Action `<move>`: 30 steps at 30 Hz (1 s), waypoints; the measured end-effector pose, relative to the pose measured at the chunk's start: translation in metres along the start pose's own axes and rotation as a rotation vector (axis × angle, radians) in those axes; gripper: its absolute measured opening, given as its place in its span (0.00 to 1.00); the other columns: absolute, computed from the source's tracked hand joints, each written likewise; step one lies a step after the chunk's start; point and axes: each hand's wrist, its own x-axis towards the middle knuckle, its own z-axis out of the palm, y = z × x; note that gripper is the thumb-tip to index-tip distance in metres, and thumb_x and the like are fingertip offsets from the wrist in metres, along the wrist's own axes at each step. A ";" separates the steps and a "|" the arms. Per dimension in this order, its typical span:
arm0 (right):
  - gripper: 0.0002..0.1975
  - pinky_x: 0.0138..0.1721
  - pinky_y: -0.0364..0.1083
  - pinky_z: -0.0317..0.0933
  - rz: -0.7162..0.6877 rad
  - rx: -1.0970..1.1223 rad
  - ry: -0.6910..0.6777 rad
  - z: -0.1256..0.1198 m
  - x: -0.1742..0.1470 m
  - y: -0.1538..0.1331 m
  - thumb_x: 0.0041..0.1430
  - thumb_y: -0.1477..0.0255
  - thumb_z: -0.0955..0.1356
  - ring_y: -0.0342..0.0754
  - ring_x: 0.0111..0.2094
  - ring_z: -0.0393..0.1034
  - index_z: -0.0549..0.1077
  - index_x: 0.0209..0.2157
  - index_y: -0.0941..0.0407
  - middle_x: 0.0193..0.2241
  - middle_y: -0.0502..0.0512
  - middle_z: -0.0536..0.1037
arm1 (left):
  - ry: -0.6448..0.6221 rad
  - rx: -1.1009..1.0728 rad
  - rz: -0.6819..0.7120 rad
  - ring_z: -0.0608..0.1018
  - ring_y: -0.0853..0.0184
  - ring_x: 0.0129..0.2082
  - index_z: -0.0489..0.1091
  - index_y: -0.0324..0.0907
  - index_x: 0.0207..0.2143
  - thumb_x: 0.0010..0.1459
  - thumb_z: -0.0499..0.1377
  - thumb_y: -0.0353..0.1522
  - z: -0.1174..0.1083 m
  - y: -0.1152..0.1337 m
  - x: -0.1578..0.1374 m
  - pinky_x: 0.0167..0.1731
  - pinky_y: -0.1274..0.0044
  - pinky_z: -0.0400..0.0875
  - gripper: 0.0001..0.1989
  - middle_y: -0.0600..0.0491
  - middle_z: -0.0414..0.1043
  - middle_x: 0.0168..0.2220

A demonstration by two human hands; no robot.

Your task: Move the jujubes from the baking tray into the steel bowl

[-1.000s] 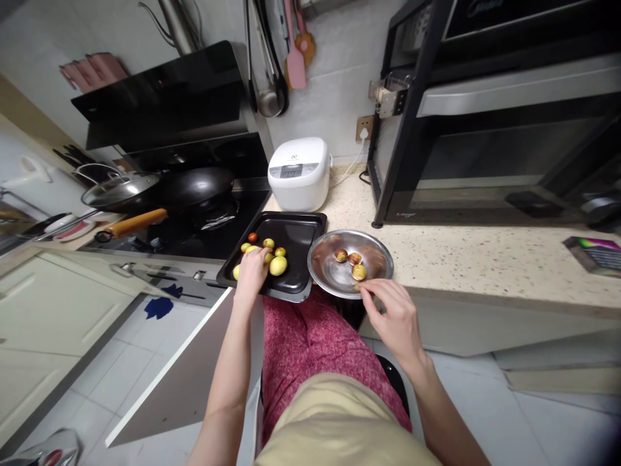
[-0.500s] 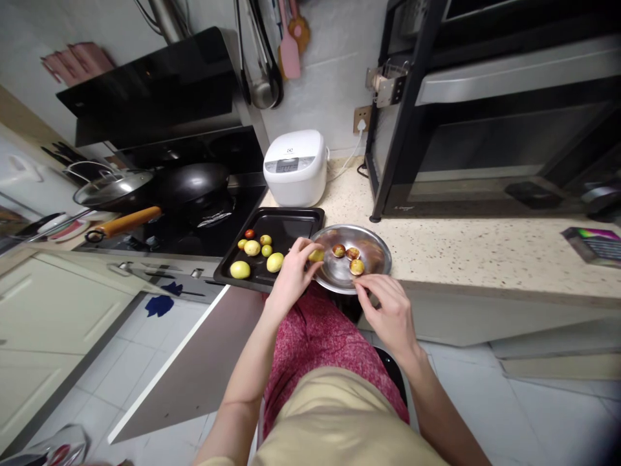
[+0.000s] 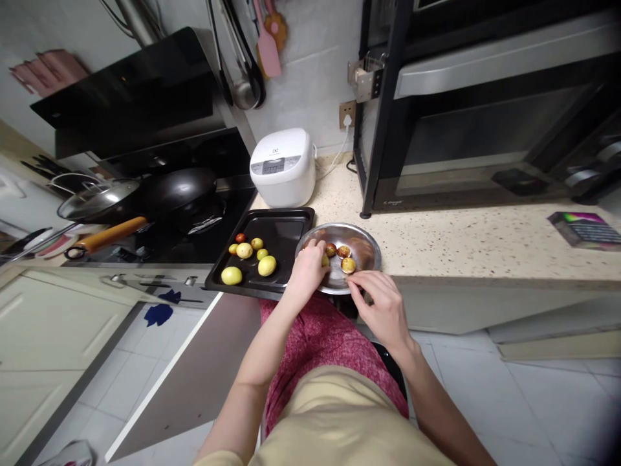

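Note:
My left hand (image 3: 308, 268) is over the left side of a round stainless-steel bowl (image 3: 367, 249), its fingers closed around a small yellow-green fruit (image 3: 325, 260) that they partly hide. Inside the bowl lie a few brown-and-yellow fruits, one of them (image 3: 348, 265) close to the near rim. With thumb and fingers pinched, my right hand (image 3: 381, 304) grips the bowl's near rim. Left of the bowl, a black baking tray (image 3: 286, 226) carries several round yellow and green fruits, among them a large yellow one (image 3: 266, 266), and one small red fruit (image 3: 240, 237).
A white rice cooker (image 3: 284, 175) stands behind the tray. On the left, a wok (image 3: 179, 188) and a lidded pan (image 3: 99, 200) with a wooden handle rest on the stove. A black oven (image 3: 475, 142) is at the right. An open cabinet door (image 3: 194, 375) juts out below the counter.
My left hand has carried the yellow-green fruit rightward and down into the bowl. My right hand stays at the bowl's rim. The camera view has shifted slightly.

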 end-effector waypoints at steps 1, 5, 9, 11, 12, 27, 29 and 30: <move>0.07 0.47 0.53 0.69 -0.002 0.001 -0.003 0.000 0.000 0.000 0.69 0.74 0.66 0.51 0.40 0.78 0.78 0.38 0.53 0.37 0.55 0.84 | -0.002 0.003 -0.013 0.78 0.52 0.57 0.69 0.41 0.51 0.56 0.69 0.24 0.000 0.001 0.000 0.55 0.68 0.73 0.22 0.41 0.72 0.57; 0.07 0.47 0.53 0.68 -0.006 0.001 -0.008 0.000 0.000 0.002 0.69 0.75 0.67 0.51 0.40 0.78 0.77 0.39 0.54 0.37 0.55 0.84 | -0.009 0.017 -0.044 0.78 0.52 0.57 0.68 0.39 0.53 0.57 0.68 0.25 0.000 0.003 0.000 0.55 0.68 0.73 0.22 0.39 0.72 0.57; 0.06 0.45 0.52 0.68 -0.015 0.003 -0.002 0.000 0.000 0.003 0.69 0.75 0.67 0.51 0.40 0.78 0.77 0.39 0.54 0.37 0.55 0.84 | 0.001 0.025 -0.043 0.79 0.55 0.55 0.68 0.40 0.53 0.59 0.68 0.26 -0.002 0.004 -0.003 0.53 0.69 0.73 0.21 0.41 0.73 0.56; 0.06 0.45 0.52 0.68 -0.021 -0.002 -0.001 0.000 -0.001 0.004 0.68 0.75 0.67 0.51 0.40 0.78 0.77 0.39 0.54 0.37 0.55 0.84 | 0.000 0.028 -0.046 0.80 0.55 0.53 0.68 0.40 0.52 0.59 0.68 0.27 -0.004 0.005 -0.004 0.51 0.69 0.74 0.20 0.41 0.73 0.54; 0.06 0.45 0.52 0.68 -0.025 -0.007 -0.001 0.000 -0.001 0.005 0.68 0.75 0.67 0.51 0.40 0.78 0.77 0.39 0.54 0.36 0.55 0.84 | -0.001 0.030 -0.051 0.80 0.55 0.52 0.69 0.40 0.52 0.60 0.67 0.27 -0.004 0.005 -0.005 0.50 0.69 0.75 0.19 0.41 0.74 0.54; 0.05 0.45 0.53 0.69 -0.076 -0.018 0.013 0.000 0.000 0.005 0.67 0.76 0.69 0.52 0.39 0.78 0.77 0.40 0.54 0.36 0.55 0.84 | 0.368 -0.008 -0.132 0.79 0.60 0.51 0.73 0.42 0.51 0.66 0.48 0.19 -0.035 -0.056 -0.028 0.51 0.72 0.74 0.20 0.47 0.76 0.51; 0.05 0.45 0.54 0.69 -0.072 -0.016 0.013 0.000 -0.001 0.006 0.67 0.76 0.69 0.52 0.39 0.78 0.78 0.39 0.54 0.36 0.55 0.84 | 0.354 0.012 -0.177 0.78 0.59 0.54 0.73 0.41 0.54 0.60 0.47 0.15 -0.039 -0.085 -0.035 0.54 0.71 0.74 0.27 0.47 0.75 0.55; 0.05 0.45 0.54 0.69 -0.069 -0.013 0.013 0.001 -0.001 0.006 0.67 0.76 0.68 0.52 0.39 0.78 0.78 0.39 0.54 0.36 0.55 0.84 | 0.327 0.024 -0.189 0.77 0.59 0.57 0.73 0.41 0.55 0.57 0.48 0.13 -0.039 -0.099 -0.038 0.56 0.70 0.73 0.29 0.46 0.75 0.57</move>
